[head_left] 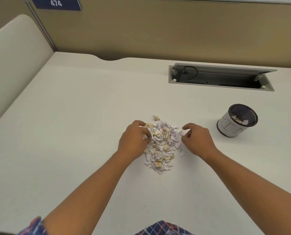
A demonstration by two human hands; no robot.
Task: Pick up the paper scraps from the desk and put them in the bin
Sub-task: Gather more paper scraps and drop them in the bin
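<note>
A pile of white and cream paper scraps [161, 145] lies in the middle of the white desk [73, 116]. My left hand [134, 139] presses against the pile's left edge, fingers curled among the scraps. My right hand [197, 139] is at the pile's right edge, its fingers bent and touching a few scraps. Whether either hand has closed on paper is hard to tell. The bin [237, 120], a small black mesh cup wrapped in white paper, stands to the right of the pile with a few scraps inside.
An open cable hatch [222, 77] with a black cord is set into the desk behind the bin. Tan partition walls [158, 31] close off the back and left. A lone scrap [156, 117] lies just beyond the pile.
</note>
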